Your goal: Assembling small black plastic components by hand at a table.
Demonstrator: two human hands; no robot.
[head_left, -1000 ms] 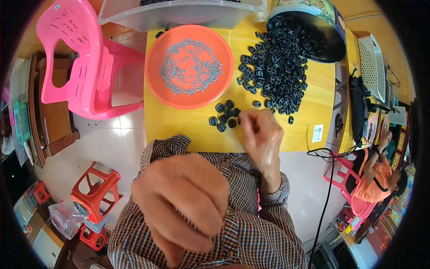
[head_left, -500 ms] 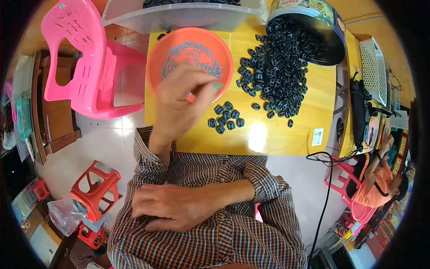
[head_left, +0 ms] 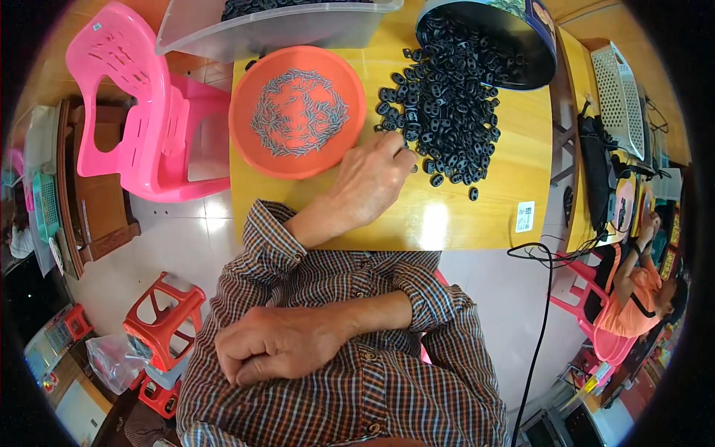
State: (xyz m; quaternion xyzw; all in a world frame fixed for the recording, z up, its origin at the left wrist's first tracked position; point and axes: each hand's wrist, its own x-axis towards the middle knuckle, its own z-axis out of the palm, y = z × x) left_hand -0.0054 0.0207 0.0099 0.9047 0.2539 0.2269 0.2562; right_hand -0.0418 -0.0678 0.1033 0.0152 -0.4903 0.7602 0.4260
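My left hand [head_left: 376, 175] reaches over the yellow table with fingers drawn together at the near left edge of a pile of black cord locks [head_left: 450, 112]. What its fingertips hold, if anything, is hidden. The hand also covers the spot where a small group of cord locks lay. To its left stands a round orange-red basin [head_left: 242, 145], with many small grey metal pieces [head_left: 298, 112], spring-like in look, spread inside. My right hand [head_left: 275, 346] lies across my body on the left sleeve, fingers curled in and palm hidden.
Behind the basin is a clear plastic bin [head_left: 275, 33] of dark pieces. A tipped-over round tub [head_left: 540, 45] opens onto the pile. A pink chair [head_left: 153, 141] stands at left, a red stool [head_left: 160, 320] below it. A black cable [head_left: 547, 320] hangs at right, where another person [head_left: 637, 298] sits.
My left hand has moved right, from above the basin to the edge of the cord locks, and now hides the small group. My right hand's fingers have curled in more. The view has shifted slightly.
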